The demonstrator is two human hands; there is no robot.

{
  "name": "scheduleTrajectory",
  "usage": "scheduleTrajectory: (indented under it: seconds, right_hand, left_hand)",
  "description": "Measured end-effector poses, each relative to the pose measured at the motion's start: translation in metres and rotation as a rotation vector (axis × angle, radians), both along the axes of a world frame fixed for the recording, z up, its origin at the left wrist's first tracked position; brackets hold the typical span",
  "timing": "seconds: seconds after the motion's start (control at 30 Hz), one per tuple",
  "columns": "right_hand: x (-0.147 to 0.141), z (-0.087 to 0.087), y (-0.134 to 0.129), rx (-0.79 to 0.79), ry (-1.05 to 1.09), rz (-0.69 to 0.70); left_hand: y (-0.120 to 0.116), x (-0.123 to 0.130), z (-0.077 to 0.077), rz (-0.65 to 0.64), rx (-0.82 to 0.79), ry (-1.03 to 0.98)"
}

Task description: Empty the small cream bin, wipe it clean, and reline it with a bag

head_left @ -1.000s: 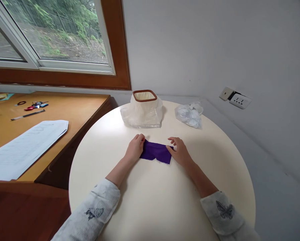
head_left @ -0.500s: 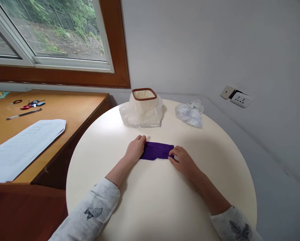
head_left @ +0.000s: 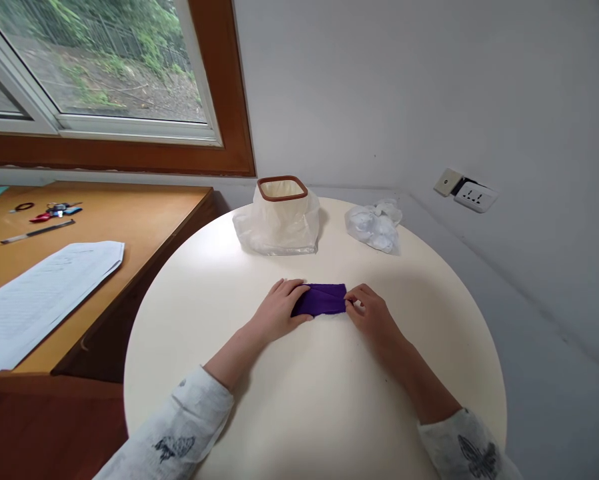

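Note:
A folded strip of purple cloth lies flat on the round cream table. My left hand rests over its left end, fingers and thumb spread apart along the upper and lower edges. At the opposite end my right hand pinches the cloth's right edge between thumb and fingertips. The part of the cloth under my left palm is hidden.
Behind the cloth stands a small bin with a brown rim and plastic liner. A tied plastic bag sits to its right. On the wooden desk at left lie papers, a pen and keys.
My left hand has shifted right and spread its fingers over the left end of the cloth. My right hand has moved slightly to the cloth's right edge. The view has shifted a little.

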State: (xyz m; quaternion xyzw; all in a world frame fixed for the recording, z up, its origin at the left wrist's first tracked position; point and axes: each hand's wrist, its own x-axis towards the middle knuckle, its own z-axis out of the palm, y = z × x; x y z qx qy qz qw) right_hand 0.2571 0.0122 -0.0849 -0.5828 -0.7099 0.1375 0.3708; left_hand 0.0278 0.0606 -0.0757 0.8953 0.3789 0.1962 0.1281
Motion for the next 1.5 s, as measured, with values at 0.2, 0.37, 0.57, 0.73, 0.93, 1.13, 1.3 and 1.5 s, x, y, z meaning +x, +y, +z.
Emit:
scheduleTrajectory:
  seconds: [0.2, 0.37, 0.57, 0.73, 0.93, 1.13, 1.3, 1.5]
  right_hand:
    - [0.008, 0.002, -0.001, -0.099, -0.081, -0.041]
    - [0.000, -0.007, 0.007, -0.048, -0.156, -0.252]
    - [-0.010, -0.015, 0.029, -0.008, -0.163, -0.206]
    - [-0.009, -0.022, 0.039, -0.020, -0.157, -0.185]
    - [-0.005, -0.023, 0.040, -0.021, -0.096, -0.201]
    - [-0.003, -0.021, 0.039, -0.026, -0.090, -0.235]
    - [-0.003, -0.012, 0.028, -0.161, -0.148, -0.356]
    - [-0.004, -0.011, 0.022, -0.185, -0.221, -0.257]
  left_hand:
    - [-0.002, -0.003, -0.005, -0.080, -0.086, 0.093]
    - [-0.004, -0.003, -0.003, -0.065, -0.057, 0.173]
    - [-0.016, 0.004, 0.010, -0.043, 0.072, 0.125]
    - [-0.028, 0.009, 0.014, 0.007, 0.015, 0.146]
    - [-0.029, 0.006, 0.014, 0.003, -0.012, 0.140]
    - [-0.024, 0.006, 0.017, 0.023, -0.044, 0.048]
    - [-0.017, 0.002, 0.015, 0.135, -0.029, -0.040]
    - [-0.014, -0.004, 0.004, 0.066, -0.038, 0.097]
